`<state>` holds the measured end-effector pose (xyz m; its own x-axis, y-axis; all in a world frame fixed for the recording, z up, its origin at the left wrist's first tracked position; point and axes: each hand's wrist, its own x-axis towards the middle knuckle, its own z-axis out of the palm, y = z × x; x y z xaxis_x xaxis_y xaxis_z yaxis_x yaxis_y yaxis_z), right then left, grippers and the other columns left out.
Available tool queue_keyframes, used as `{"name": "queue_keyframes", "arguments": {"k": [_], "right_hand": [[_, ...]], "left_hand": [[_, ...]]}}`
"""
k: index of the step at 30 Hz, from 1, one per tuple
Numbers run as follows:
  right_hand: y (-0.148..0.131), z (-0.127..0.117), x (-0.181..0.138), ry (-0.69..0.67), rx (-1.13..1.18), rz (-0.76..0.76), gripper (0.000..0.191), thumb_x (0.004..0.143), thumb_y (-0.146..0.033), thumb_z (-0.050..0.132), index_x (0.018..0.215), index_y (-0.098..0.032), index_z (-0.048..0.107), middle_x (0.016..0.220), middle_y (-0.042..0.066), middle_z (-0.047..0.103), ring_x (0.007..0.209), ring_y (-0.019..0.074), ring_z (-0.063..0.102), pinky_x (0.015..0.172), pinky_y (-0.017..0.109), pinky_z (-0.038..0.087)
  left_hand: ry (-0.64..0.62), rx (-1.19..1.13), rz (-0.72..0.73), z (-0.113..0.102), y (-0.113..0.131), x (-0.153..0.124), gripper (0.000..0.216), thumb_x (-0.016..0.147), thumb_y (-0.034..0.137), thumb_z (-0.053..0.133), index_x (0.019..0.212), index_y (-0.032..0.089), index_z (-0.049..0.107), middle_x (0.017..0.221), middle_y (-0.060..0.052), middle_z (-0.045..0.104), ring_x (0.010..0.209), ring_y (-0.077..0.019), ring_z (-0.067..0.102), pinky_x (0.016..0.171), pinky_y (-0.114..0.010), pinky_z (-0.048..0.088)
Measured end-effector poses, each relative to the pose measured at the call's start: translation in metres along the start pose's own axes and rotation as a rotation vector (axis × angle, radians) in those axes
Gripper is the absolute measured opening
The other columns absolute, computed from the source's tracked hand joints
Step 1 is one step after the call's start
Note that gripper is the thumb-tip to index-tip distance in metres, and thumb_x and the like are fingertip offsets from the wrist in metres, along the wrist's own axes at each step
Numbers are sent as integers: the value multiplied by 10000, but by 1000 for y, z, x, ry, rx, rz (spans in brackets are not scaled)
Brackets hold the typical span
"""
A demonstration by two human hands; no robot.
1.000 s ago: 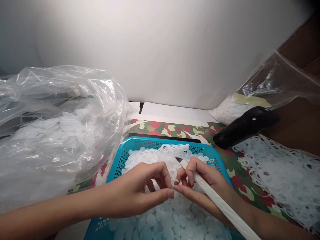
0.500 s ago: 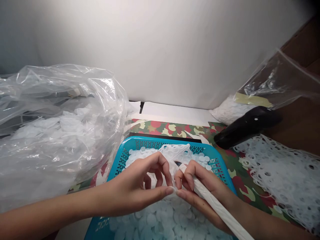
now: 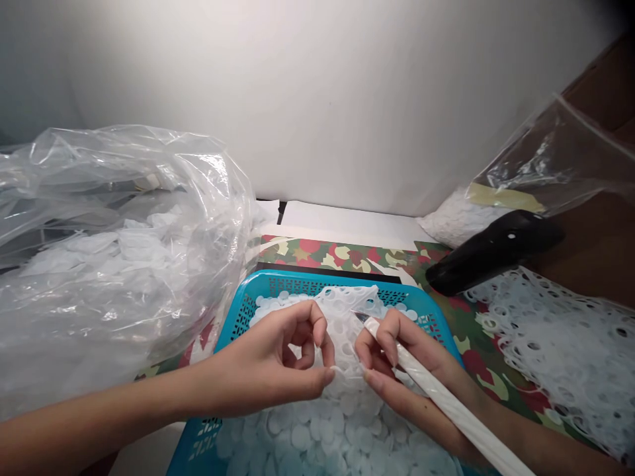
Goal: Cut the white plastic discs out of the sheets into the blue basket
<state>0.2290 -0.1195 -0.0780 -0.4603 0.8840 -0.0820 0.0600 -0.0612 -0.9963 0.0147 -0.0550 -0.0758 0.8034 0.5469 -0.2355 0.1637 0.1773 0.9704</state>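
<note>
My left hand [image 3: 270,360] pinches the edge of a white perforated sheet [image 3: 347,311] between thumb and fingers. My right hand [image 3: 401,377] grips a long white-wrapped tool [image 3: 446,406] whose dark tip touches the sheet, and its lower fingers also pinch the sheet. Both hands hover over a blue basket [image 3: 238,311] filled with several small white discs [image 3: 322,433].
A big clear plastic bag [image 3: 109,251] of white material lies at the left. A pile of punched white sheets [image 3: 560,337] lies at the right, beside a black object [image 3: 491,251] and another clear bag [image 3: 536,172]. A camouflage-patterned mat [image 3: 342,254] covers the table.
My hands have drawn slightly apart, stretching the sheet between them. The left fingers have curled tighter and the tool tip has shifted a little right.
</note>
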Motion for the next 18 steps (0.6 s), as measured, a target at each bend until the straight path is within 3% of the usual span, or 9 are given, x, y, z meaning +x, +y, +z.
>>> {"name": "queue_keyframes", "arguments": {"k": [5, 12, 18], "right_hand": [[8, 3, 2, 93, 52, -51, 284, 826, -10, 483, 788, -229, 306, 858, -34, 478, 584, 66, 311, 509, 180, 275], [14, 6, 4, 171, -85, -92, 367, 668, 68, 509, 755, -226, 308, 773, -52, 487, 508, 42, 263, 463, 179, 227], [15, 8, 5, 182, -196, -122, 382, 600, 71, 498, 738, -228, 304, 735, -45, 494, 511, 53, 272, 450, 175, 228]], "left_hand": [[1, 46, -17, 0, 1, -1, 213, 776, 28, 508, 813, 211, 405, 745, 72, 456, 579, -72, 316, 523, -221, 277], [1, 171, -58, -1, 4, -1, 184, 732, 74, 463, 842, 188, 558, 760, 22, 484, 634, -107, 383, 531, -237, 276], [7, 136, -71, -1, 1, -2, 182, 687, 88, 426, 784, 187, 543, 705, 28, 449, 622, -114, 359, 533, -251, 261]]}}
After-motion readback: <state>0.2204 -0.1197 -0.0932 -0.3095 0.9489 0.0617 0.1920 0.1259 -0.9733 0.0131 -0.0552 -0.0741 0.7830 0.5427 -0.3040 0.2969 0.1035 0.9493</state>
